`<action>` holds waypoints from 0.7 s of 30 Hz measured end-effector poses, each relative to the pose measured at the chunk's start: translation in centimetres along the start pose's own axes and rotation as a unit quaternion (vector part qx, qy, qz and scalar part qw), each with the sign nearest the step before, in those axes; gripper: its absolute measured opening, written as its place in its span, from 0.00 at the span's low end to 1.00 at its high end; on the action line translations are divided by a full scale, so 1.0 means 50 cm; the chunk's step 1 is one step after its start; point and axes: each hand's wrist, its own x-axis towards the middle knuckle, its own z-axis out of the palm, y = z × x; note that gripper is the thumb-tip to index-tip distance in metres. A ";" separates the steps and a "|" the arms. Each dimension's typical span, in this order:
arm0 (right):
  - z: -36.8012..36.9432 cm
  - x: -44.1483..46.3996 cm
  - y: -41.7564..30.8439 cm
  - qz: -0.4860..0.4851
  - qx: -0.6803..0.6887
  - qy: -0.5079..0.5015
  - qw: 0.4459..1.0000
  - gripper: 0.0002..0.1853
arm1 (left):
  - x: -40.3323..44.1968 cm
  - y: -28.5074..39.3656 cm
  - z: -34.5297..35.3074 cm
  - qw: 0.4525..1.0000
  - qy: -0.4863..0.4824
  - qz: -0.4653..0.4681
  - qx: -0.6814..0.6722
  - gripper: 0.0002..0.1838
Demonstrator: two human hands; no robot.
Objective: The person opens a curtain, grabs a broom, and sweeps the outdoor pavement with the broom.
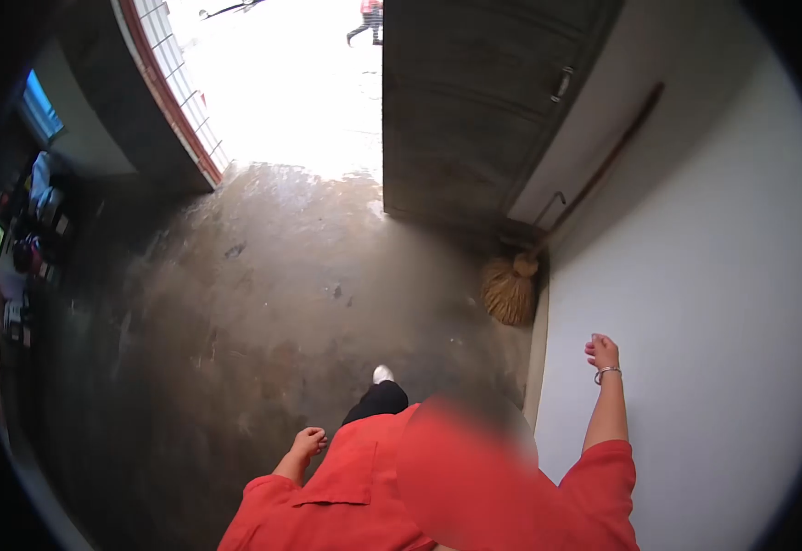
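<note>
My left hand (309,442) hangs beside my red shirt (346,468), over the floor, its fingers loosely curled with nothing visible in them. Out to the right, my right hand (604,351) is raised in front of the white wall (695,367); I cannot tell whether it touches it. Its fingers are bent inward and no object shows in them. A bracelet (608,374) circles that wrist. The nearest thing to this hand is a straw broom (509,292), standing bristles down in the corner with its long handle leaning on the wall.
Ahead is a bright doorway (300,101), with a dark door (474,110) swung in on its right. A person (370,23) is outside. The concrete floor (263,303) looks damp and stained. Cluttered items (43,211) line the left side. My white shoe (382,374) points forward.
</note>
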 end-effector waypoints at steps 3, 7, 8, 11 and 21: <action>0.092 0.160 -0.177 -0.051 0.022 -0.016 0.998 0.15 | 0.012 0.088 0.021 0.999 0.017 -0.040 0.032 0.09; 0.117 0.264 -0.332 -0.065 0.008 -0.018 0.998 0.15 | 0.127 0.202 0.034 0.994 0.068 -0.086 -0.018 0.07; 0.123 0.297 -0.353 -0.072 0.005 -0.019 0.997 0.15 | 0.164 0.242 0.048 0.989 0.112 -0.085 -0.057 0.06; 0.109 0.384 -0.400 -0.065 0.039 0.021 0.997 0.14 | 0.250 0.414 0.051 0.999 0.043 0.018 -0.018 0.09; 0.007 0.754 -0.536 -0.085 0.027 0.081 0.993 0.11 | 0.210 0.788 0.184 0.972 0.136 0.161 -0.108 0.11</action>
